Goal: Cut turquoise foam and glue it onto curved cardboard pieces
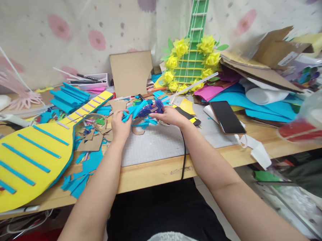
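My right hand [168, 115] is wrapped round a dark blue glue gun [151, 108], with a glue stick [194, 85] jutting from its back end up to the right. A black cord [184, 155] runs from below this hand over the table edge. Between the fingers of my left hand [121, 125] is a blue paper strip [135, 110], close to the glue gun's nozzle. Whether nozzle and paper touch I cannot tell. Both hands are above a grey cutting mat [148, 146].
A yellow paper guitar shape [29, 141] lies at left among blue scraps [91, 163]. Behind stands a green guitar shape with yellow flowers [190, 63] and a cardboard piece [131, 73]. At right are a phone [227, 117], blue sheets [268, 109] and a plastic cup [307, 127].
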### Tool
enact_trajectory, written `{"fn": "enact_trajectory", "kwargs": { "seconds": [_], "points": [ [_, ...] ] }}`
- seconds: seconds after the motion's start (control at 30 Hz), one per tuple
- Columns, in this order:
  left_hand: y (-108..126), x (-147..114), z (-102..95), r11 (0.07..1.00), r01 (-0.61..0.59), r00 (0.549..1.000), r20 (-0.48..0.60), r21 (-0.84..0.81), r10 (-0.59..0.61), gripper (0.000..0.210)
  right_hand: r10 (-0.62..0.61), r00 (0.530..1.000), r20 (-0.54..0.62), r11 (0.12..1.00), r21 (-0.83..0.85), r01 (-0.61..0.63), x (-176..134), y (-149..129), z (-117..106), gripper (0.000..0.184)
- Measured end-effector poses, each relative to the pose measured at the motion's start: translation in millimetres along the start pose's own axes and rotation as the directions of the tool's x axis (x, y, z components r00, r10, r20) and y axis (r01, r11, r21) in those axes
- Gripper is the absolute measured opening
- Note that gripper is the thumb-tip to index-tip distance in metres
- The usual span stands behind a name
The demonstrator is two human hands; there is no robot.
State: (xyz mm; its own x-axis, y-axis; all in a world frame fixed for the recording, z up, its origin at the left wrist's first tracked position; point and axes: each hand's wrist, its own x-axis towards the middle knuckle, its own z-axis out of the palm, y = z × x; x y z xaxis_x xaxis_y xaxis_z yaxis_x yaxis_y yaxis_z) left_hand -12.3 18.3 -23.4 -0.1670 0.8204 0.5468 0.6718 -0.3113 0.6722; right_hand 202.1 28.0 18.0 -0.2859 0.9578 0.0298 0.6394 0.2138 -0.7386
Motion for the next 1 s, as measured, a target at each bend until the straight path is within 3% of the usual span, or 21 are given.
{"fn": "enact_trajectory", "kwargs": {
  "seconds": [0.43,0.8,0.87,0.93,1.0],
  "points": [
    [-4.2,0.6,2.3,1.000,-0.029,1.000,-0.003,-0.009,0.029,0.005,-0.031,0.999,0.020,0.999,0.012,0.031,-3.6,-3.4,-1.1,0.046],
    [-0.5,1.3,0.5,0.999,0.019,1.000,-0.012,-0.035,-0.019,0.007,-0.023,1.000,0.003,0.998,0.058,0.023,-2.2,-1.7,-3.1,0.042],
    [-2.0,1.1,1.7,0.994,0.060,0.997,-0.041,-0.092,-0.064,0.006,-0.004,1.000,0.012,0.995,0.099,0.002,-4.1,-2.5,-6.9,0.041],
    [-3.2,0.9,3.7,0.964,0.168,0.982,-0.055,-0.205,-0.183,0.010,0.014,1.000,0.022,0.985,0.172,-0.017,-6.2,-2.5,-11.4,0.041],
    [-3.2,0.8,5.8,0.871,0.297,0.946,-0.001,-0.390,-0.324,0.020,0.017,1.000,0.013,0.964,0.264,-0.020,-7.7,-1.7,-15.4,0.043]
  ]
}}
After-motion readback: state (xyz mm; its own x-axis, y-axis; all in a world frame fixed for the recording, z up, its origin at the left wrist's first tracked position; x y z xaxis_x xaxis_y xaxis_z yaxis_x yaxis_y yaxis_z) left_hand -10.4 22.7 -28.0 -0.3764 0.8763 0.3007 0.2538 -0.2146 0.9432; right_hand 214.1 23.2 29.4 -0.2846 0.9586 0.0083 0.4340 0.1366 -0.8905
